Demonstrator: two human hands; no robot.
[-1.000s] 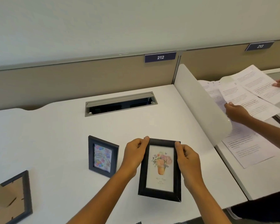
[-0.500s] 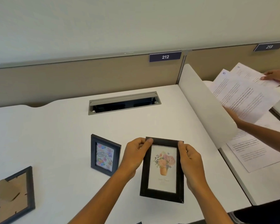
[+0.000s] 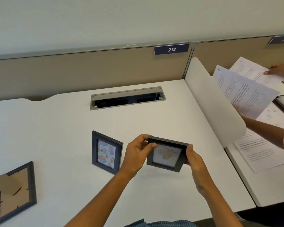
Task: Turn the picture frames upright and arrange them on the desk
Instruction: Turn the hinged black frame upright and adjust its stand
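Note:
I hold a black flower picture frame [image 3: 166,158] in the air above the white desk [image 3: 56,122], tipped back so its face looks foreshortened and blurred. My left hand [image 3: 136,154] grips its left edge and my right hand [image 3: 194,163] grips its right edge. Just left of my hands, a black birthday-card frame [image 3: 106,152] stands upright on the desk. At the lower left a third dark frame [image 3: 13,192] lies face down, its brown cardboard back and stand showing.
A grey cable slot [image 3: 127,97] is set into the desk behind the frames. A white divider panel [image 3: 215,104] bounds the desk on the right. Beyond it another person's hands [image 3: 281,69] handle printed sheets [image 3: 243,90]. A beige partition [image 3: 72,72] runs along the back.
The flower frame, earlier held face toward me and nearly vertical, has tipped back so it looks much shorter. The person on the right has shifted their papers.

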